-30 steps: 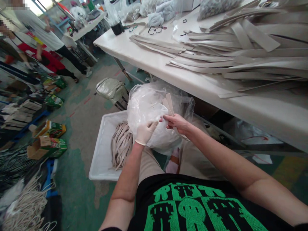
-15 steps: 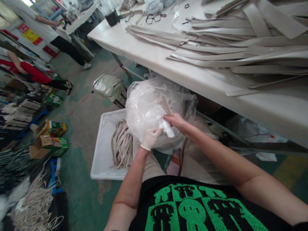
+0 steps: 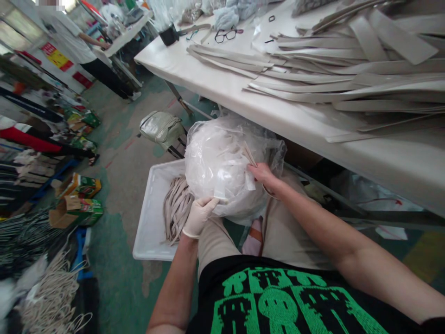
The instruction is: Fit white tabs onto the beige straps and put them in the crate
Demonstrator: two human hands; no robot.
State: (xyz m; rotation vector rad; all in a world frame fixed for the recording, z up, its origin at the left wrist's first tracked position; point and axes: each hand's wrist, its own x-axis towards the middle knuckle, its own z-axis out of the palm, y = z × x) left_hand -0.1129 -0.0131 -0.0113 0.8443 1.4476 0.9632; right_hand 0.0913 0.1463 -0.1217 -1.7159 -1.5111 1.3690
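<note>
My left hand (image 3: 200, 214), in a pale glove, pinches the end of a thin white strip (image 3: 219, 184) in front of a large clear plastic bag (image 3: 201, 153). The bag bulges with whitish film-like material. My bare right hand (image 3: 263, 175) grips flat beige straps (image 3: 249, 154) that point up and away from me; how many is unclear. Below its fingers hangs another white strip (image 3: 250, 180). Both hands are apart, over the near side of the bag. Left of the bag, a white plastic tub (image 3: 148, 213) holds a heap of beige straps (image 3: 175, 204).
A long white table (image 3: 222, 88) runs across the far side and right, bearing many beige straps (image 3: 313, 88) and eyeglasses (image 3: 225, 35). A green padded stool (image 3: 160, 126) stands beyond the tub. Opened cartons (image 3: 74, 211) and cord bundles (image 3: 52, 297) lie left. Two people stand farther off.
My left hand has moved left and toward me, away from the right hand, with a white strip in its fingers. My right hand has shifted slightly right, still holding the straps.
</note>
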